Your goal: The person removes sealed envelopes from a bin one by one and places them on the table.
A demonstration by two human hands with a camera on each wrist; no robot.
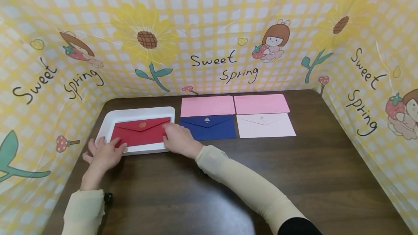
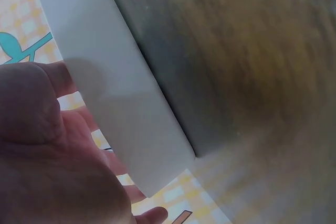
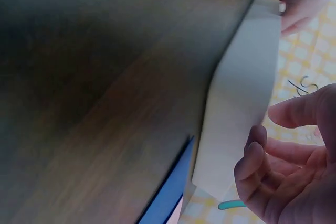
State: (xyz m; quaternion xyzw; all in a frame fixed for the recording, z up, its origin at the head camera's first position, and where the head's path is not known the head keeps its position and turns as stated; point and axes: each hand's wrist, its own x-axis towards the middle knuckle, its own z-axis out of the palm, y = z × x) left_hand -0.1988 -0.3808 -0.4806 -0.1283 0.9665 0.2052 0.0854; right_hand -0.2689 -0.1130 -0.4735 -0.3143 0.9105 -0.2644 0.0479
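Observation:
A red envelope (image 1: 141, 133) with a gold seal on its pointed flap lies inside a shallow white tray (image 1: 143, 111) at the left of the table. My left hand (image 1: 106, 155) is at the tray's near left corner, fingers spread, thumb and forefinger tips touching the envelope's near left corner. At the envelope's right end, my right hand (image 1: 181, 140) grips it with bent fingers, close over the tray's right rim. In both wrist views the tray's outer wall (image 2: 126, 98) hides the envelope. The right wrist view shows the other right fingers (image 3: 252, 161) curled in toward the palm.
Right of the tray, a dark blue envelope (image 1: 209, 128) and a white envelope (image 1: 265, 126) lie in a front row. Behind them are two pink envelopes, one left (image 1: 207, 106) and one right (image 1: 261, 103). A yellow checked cloth (image 1: 209, 21) walls the dark table (image 1: 183, 198).

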